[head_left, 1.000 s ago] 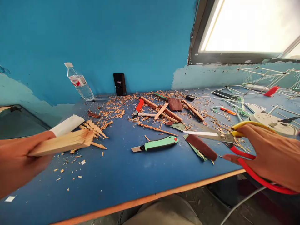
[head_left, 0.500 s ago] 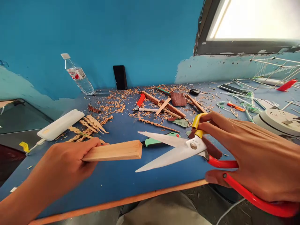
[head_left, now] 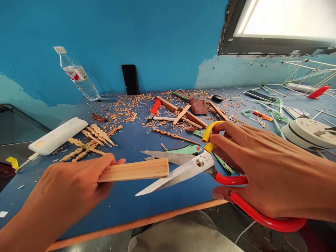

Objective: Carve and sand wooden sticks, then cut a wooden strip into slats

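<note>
Over on the far left the white plastic case (head_left: 58, 135) and the row of little carved wooden picks (head_left: 90, 141) are just sitting on the blue benchtop (head_left: 126, 199), same as a moment back. My left hand (head_left: 70, 192) is closed around one end of the flat pale strip of wood (head_left: 135, 170), thumb on top, holding it out level over the front of the bench. A second ago that strip was way off to the left; now I've swung it in to the middle.

The big change is at its free end: the steel shears with the red and yellow handles (head_left: 199, 164) have come in from the right, blades spread, and the strip's tip now sits right in the mouth between them. Half a second ago there was a gap. I can't tell if steel is touching wood yet.

My right hand (head_left: 265, 175) is wrapped through the loops, gripping the shears but not squeezed shut. Looks to me like I'm lined up for the snip. The green-handled utility knife (head_left: 185, 149) lies just behind the blades.
</note>
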The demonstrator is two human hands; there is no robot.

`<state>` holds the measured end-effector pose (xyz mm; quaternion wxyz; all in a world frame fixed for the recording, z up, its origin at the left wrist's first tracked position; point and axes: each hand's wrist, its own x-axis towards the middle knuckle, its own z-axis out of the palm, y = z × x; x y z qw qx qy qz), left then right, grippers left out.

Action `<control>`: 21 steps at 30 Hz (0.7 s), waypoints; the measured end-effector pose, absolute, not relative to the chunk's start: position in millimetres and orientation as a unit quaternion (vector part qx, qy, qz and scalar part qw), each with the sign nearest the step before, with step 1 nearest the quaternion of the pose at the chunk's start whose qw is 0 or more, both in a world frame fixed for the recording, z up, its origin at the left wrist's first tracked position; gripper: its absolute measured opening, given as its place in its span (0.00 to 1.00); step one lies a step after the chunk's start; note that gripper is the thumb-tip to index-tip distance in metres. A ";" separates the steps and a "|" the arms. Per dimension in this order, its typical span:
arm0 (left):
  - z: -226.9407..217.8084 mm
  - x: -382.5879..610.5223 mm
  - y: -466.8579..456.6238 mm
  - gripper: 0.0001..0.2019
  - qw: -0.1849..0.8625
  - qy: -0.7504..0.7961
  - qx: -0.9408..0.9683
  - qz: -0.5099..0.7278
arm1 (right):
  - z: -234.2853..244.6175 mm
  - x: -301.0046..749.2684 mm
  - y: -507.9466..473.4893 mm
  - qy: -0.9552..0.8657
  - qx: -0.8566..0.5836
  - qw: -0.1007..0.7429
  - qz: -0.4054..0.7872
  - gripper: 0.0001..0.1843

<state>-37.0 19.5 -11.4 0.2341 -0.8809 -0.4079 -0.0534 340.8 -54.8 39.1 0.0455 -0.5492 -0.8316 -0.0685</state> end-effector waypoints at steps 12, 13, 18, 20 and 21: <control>-6.9 -2.9 9.3 0.18 0.253 -0.435 -0.864 0.001 | 24.8 345.2 -44.2 -0.840 -0.536 0.041 -0.071 0.27; -5.5 1.6 9.4 0.18 0.245 -0.442 -0.862 0.015 | 23.7 346.1 -41.7 -0.841 -0.536 0.036 -0.071 0.29; 0.1 15.8 10.6 0.16 0.181 -0.462 -0.864 0.085 | 20.3 347.6 -33.3 -0.841 -0.538 0.006 -0.051 0.25; 0.5 18.2 11.7 0.17 0.166 -0.476 -0.858 0.105 | 20.4 347.5 -33.0 -0.842 -0.539 -0.005 -0.023 0.21; 0.6 19.3 12.4 0.18 0.159 -0.484 -0.853 0.118 | 20.4 347.4 -33.3 -0.842 -0.539 -0.011 -0.016 0.18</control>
